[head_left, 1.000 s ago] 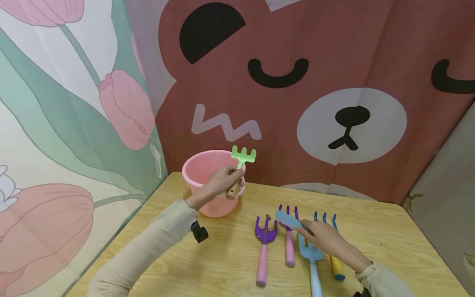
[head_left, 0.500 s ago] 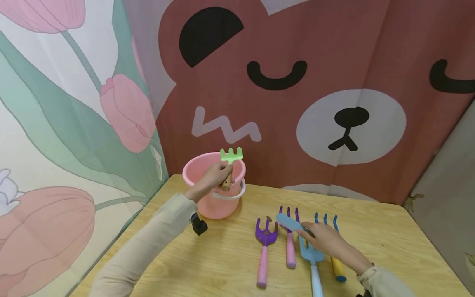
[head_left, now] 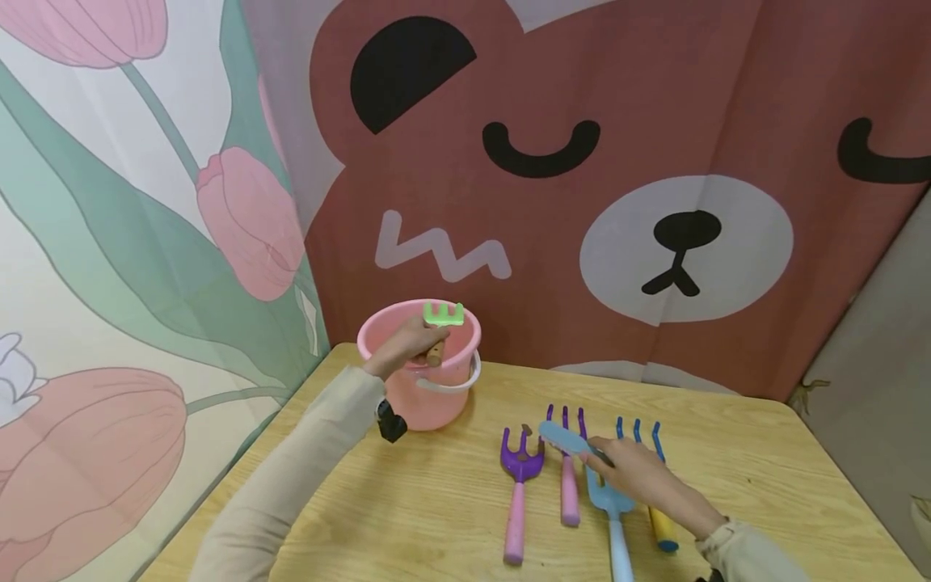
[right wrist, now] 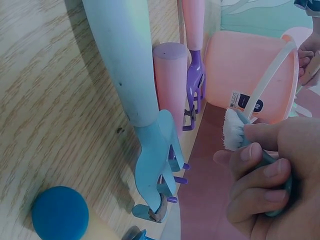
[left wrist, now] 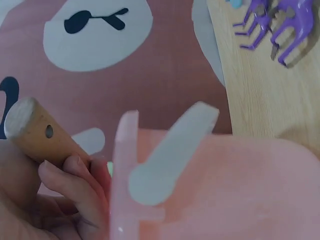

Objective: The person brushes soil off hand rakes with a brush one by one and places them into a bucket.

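My left hand (head_left: 410, 339) grips a small hand rake by its wooden handle (left wrist: 55, 130). The rake's green three-pronged head (head_left: 444, 315) sits within the mouth of a pink bucket (head_left: 429, 408), tines up toward the far rim. In the left wrist view the fingers curl round the handle right beside the bucket's rim. My right hand (head_left: 640, 473) holds a blue scrub brush (head_left: 560, 437) above the garden tools. White bristles (right wrist: 232, 131) show on the brush's underside in the right wrist view, with fingers wrapped round its handle.
On the wooden table (head_left: 407, 517) lie a purple fork (head_left: 515, 517), a purple rake with pink handle (head_left: 570, 493), a light blue fork (head_left: 617, 537) and a rake with yellow handle (head_left: 662, 529). A bear-print cloth (head_left: 538, 242) hangs behind.
My left hand has moved left and the green rake has come down from above the bucket's right rim into its mouth. The right hand with the brush stays almost still.
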`<move>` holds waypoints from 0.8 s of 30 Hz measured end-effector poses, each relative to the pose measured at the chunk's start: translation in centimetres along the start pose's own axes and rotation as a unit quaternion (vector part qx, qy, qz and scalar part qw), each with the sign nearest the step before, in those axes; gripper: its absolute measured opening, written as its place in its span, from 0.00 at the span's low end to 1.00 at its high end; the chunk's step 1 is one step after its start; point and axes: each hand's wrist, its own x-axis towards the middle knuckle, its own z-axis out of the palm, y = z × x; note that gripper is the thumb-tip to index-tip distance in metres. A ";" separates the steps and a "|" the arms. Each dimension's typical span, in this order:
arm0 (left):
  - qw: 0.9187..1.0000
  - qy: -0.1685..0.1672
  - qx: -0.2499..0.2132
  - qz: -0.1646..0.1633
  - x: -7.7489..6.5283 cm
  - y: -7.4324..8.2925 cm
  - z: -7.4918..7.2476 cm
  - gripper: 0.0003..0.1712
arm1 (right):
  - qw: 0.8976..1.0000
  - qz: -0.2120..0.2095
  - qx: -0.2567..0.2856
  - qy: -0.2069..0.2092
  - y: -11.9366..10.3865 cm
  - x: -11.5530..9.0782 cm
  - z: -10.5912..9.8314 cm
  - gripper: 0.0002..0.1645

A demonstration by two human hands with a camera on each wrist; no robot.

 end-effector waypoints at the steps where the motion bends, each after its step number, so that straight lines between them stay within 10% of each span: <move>1: 1.000 0.001 -0.007 0.003 0.1 -0.2 0.0 0.26 | 1.000 0.002 0.000 0.000 0.0 0.0 0.0 0.25; 18: 1.000 0.011 -0.024 0.001 3.1 -2.9 -0.7 0.28 | 1.000 0.014 -0.007 0.007 0.0 0.4 -0.1 0.24; 24: 0.993 -0.002 -0.109 0.038 2.5 -4.6 -0.9 0.23 | 1.000 -0.004 -0.007 -0.001 0.2 -0.1 0.0 0.25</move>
